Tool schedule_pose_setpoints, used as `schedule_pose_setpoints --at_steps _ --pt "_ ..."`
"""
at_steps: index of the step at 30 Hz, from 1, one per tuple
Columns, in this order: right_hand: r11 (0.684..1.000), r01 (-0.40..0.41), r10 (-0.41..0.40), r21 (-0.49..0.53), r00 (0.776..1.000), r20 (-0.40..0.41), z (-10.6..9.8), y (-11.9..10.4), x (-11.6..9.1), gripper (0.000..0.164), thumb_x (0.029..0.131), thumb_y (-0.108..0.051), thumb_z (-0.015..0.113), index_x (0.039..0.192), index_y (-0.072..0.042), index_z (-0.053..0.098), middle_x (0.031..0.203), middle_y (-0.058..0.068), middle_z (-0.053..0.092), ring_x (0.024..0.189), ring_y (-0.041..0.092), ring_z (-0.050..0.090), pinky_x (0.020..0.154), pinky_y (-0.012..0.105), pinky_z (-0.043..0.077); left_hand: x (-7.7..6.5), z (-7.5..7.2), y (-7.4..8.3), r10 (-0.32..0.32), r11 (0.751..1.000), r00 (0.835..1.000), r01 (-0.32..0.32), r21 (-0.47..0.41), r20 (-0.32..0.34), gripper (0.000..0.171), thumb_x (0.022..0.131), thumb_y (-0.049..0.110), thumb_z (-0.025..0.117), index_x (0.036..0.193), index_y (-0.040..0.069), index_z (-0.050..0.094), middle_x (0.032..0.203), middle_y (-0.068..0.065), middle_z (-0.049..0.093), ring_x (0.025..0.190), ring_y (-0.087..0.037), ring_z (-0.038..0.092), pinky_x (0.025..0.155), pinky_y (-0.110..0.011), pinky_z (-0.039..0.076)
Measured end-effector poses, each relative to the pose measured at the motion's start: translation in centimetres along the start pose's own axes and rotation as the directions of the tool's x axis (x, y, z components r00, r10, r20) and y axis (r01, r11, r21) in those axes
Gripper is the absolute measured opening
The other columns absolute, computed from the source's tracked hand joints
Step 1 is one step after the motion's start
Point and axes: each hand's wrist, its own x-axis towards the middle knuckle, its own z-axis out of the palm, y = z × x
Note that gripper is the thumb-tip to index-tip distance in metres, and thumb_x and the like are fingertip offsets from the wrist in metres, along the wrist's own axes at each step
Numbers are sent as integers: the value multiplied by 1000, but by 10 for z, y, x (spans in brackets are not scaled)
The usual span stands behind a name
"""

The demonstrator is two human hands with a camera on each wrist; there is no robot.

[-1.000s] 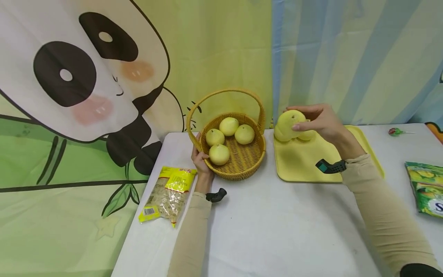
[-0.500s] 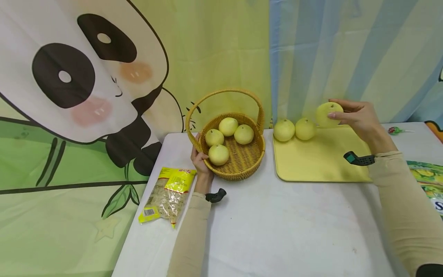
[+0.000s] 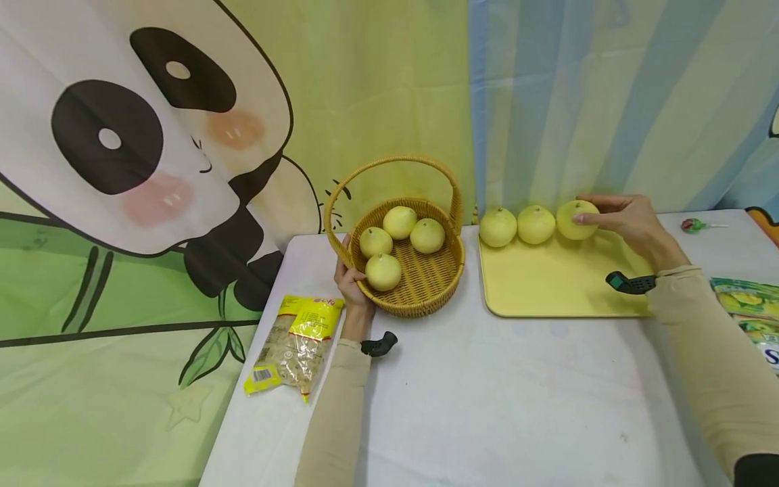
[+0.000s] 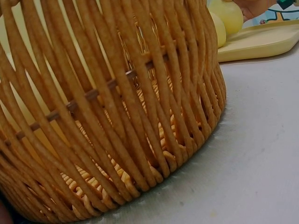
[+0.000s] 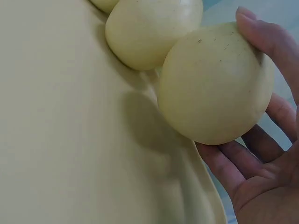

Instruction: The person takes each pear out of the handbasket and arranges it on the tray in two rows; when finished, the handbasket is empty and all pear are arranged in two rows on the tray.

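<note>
The right hand (image 3: 627, 220) grips a pale yellow pear (image 3: 575, 219) at the far edge of a yellow tray (image 3: 560, 284), the last in a row with two other pears (image 3: 517, 226) just beside it. The left hand (image 3: 348, 281) holds the rim of a wicker basket (image 3: 426, 284) with four pears (image 3: 398, 240) inside. A yellow snack bag (image 3: 298, 341) lies on the white counter (image 3: 487, 406) near the left forearm; a green packet (image 3: 751, 314) and a lollipop (image 3: 694, 225) lie to the right.

Pears (image 3: 577, 220) pale yellow, faint brown specks. Tray (image 3: 560, 284) right of centre: plain pastel yellow. Basket (image 3: 420, 291) centre: tan wicker weave. Counter (image 3: 487, 406) white. Backdrop: black-white panda (image 3: 140, 135) upper left, pink cheeks; blue-yellow stripes upper right. Sleeves (image 3: 335, 419) beige.
</note>
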Motion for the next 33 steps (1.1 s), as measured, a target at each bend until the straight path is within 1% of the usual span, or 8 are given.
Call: schedule_pose_setpoints --at_steps 9,16,18,21,23,25,30,33 --pt "996 -28 32 -85 998 57 4 10 6 66 100 -37 73 160 -22 50 121 -36 60 102 -2 54 78 19 51 3 0 2 -21 1000 999 21 3 -24 94 68 -5 31 161 7 46 162 -10 51 150 -23 45 123 -36 33" --pt "985 -8 37 -171 984 172 4 12 7 74 106 -42 61 170 -24 29 172 4 30 139 10 42 89 17 46 2 0 1 -24 1000 999 24 -1 -27 93 69 -5 31 160 8 47 162 -10 51 152 -24 44 124 -38 32" --pt "982 3 33 -191 982 183 4 10 5 75 106 -40 63 170 -26 27 177 8 22 152 21 33 101 25 46 1 0 1 -20 1000 1000 19 -11 -23 92 70 -6 31 160 9 48 163 -10 50 152 -24 43 125 -39 31" --pt "976 13 28 -216 982 188 5 6 3 80 104 -39 67 171 -23 25 179 12 14 162 39 17 120 52 36 0 0 -1 -7 1000 1000 7 -16 -9 91 71 -7 31 160 10 49 165 -10 47 154 -25 41 128 -42 28" --pt "966 24 24 -256 983 184 6 2 1 84 102 -40 69 171 -20 24 179 17 9 161 48 11 121 69 25 -1 0 -1 -3 1000 1000 3 -15 -6 92 71 -7 31 160 10 49 166 -10 47 154 -24 41 128 -42 27" --pt "952 39 18 -302 983 184 7 -3 1 89 101 -42 71 171 -16 23 178 22 7 160 53 10 120 76 20 -1 -1 -1 1 1000 1000 -1 -17 -6 93 70 -7 31 160 11 49 166 -10 46 154 -24 41 129 -42 26" --pt "927 66 5 -369 982 186 10 -12 0 98 99 -37 73 171 -9 13 175 29 7 157 57 13 120 74 21 0 0 -1 6 1000 1000 -6 -24 -4 92 71 -7 31 160 10 49 165 -10 47 154 -25 41 129 -43 27" --pt "934 62 -4 -351 986 164 13 -11 -1 95 99 -34 74 169 -4 16 171 30 18 151 52 26 116 58 35 0 0 0 7 1000 1000 -8 -24 -9 91 72 -8 31 159 10 49 165 -11 48 154 -25 41 128 -43 27"
